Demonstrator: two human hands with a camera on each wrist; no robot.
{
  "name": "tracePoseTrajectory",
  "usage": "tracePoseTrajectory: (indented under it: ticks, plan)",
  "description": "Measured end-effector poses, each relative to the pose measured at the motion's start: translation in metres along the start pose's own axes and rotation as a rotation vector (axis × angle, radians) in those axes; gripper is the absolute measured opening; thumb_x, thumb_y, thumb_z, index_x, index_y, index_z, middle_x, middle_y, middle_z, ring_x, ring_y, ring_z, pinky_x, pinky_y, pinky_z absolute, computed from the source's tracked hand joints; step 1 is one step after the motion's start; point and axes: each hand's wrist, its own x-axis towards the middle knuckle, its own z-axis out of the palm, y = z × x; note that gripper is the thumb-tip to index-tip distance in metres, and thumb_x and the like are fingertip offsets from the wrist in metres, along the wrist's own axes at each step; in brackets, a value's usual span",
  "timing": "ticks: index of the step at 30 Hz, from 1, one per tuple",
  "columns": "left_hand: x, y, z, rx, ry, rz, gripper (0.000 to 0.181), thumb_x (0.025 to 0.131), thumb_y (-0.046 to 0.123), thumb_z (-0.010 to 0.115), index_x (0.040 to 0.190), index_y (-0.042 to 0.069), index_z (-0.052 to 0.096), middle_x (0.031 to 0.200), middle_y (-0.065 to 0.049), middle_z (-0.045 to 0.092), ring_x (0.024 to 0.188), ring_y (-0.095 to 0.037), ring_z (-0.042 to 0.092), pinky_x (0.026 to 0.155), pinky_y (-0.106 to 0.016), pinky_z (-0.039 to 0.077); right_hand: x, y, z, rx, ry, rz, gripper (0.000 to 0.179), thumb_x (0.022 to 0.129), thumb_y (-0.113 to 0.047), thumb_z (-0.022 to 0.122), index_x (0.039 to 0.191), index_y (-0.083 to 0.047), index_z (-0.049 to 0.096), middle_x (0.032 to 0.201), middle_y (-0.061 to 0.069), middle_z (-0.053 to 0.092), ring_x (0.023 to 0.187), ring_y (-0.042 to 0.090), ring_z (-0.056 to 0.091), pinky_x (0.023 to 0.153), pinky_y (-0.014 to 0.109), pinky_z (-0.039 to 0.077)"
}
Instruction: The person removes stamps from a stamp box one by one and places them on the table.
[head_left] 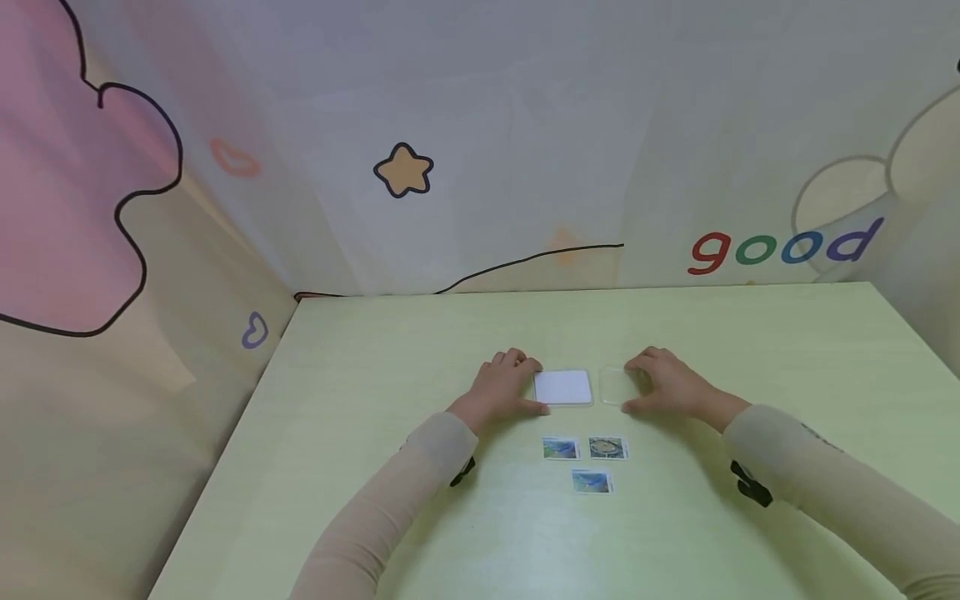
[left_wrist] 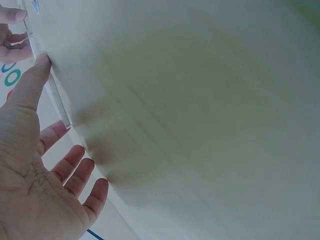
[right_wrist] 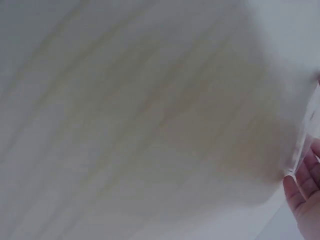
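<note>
A flat clear case with a white card face [head_left: 564,388] lies on the table. My left hand [head_left: 501,387] grips its left end, thumb at the near edge and index finger at the far edge. In the left wrist view, the other fingers of this hand spread along the tabletop beside the case's thin edge [left_wrist: 59,102]. To the right, my right hand [head_left: 671,386] pinches a clear plastic lid [head_left: 613,387] between thumb and fingers. The lid lies flat, close beside the case, with a narrow gap between them. Its right part is hidden by the fingers.
Three small picture cards lie nearer to me: a blue-green one [head_left: 561,448], one with a round pattern [head_left: 607,448], and another blue-green one [head_left: 592,482] below them. The pale green table [head_left: 360,500] meets a printed cloth wall [head_left: 510,167] at the back.
</note>
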Motion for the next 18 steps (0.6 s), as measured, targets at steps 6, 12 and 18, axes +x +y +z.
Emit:
tracePoseTrajectory:
  ticks: [6,12,18]
  plan:
    - [0.0009,-0.0027,0.0032,0.0,0.006,0.012,0.066,0.08,0.051,0.07,0.134,0.019,0.05,0.136,-0.006,0.045,0.122,-0.024,0.041,0.101,-0.042,0.036,-0.0005,0.0016,0.0054,-0.002,0.039,-0.074,0.063,0.07,-0.03,0.083,0.115,0.007,0.06,0.111,0.019,0.057,0.102,0.034,0.05,0.094,0.052,0.042]
    - [0.0026,-0.0039,0.0048,0.01,0.007,0.011,0.067,0.08,0.052,0.071,0.134,0.02,0.05,0.137,-0.005,0.044,0.122,-0.023,0.041,0.101,-0.042,0.036,0.0031,-0.0015,0.0027,0.0,0.08,-0.111,0.063,0.071,-0.03,0.083,0.116,0.006,0.06,0.113,0.019,0.058,0.105,0.035,0.05,0.094,0.053,0.043]
    - [0.0033,-0.0042,0.0048,0.01,0.009,0.005,0.067,0.079,0.052,0.071,0.134,0.02,0.05,0.136,-0.005,0.044,0.123,-0.023,0.04,0.101,-0.042,0.036,0.0055,-0.0082,-0.0008,0.041,0.088,-0.133,0.062,0.071,-0.028,0.083,0.118,0.006,0.059,0.115,0.02,0.057,0.109,0.036,0.049,0.095,0.055,0.041]
